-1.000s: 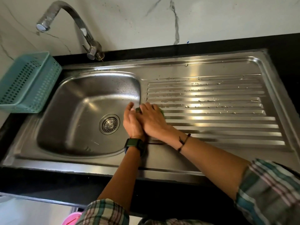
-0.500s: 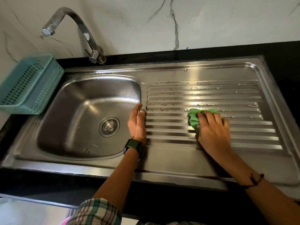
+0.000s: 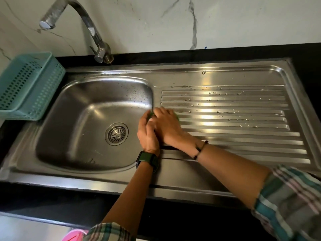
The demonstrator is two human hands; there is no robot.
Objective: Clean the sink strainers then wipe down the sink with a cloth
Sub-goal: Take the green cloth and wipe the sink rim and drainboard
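- Nearest the camera, plaid sleeves frame the shot, and a black counter edge runs under the forearms, with something pink peeking out below it.
- Up at the wrists: a dark green watch on the left, a thin dark cord bracelet on the right.
- Right hand lies flat, fingers spread, pressing the green cloth onto the steel where bowl rim meets drainboard; only slivers of green show past the fingers.
- Left hand sits right against it on the bowl side, fingers relaxed, resting along the rim and touching the right hand; whether it pinches any cloth, I cannot tell.
- Just left of the grip, the sink bowl, with the strainer seated in its drain.
- Right of the grip, the ribbed drainboard, water beads scattered on its far ridges.
- Further left, a teal perforated basket on the counter.
- Beyond it all, the curved faucet and a white marble-veined wall.
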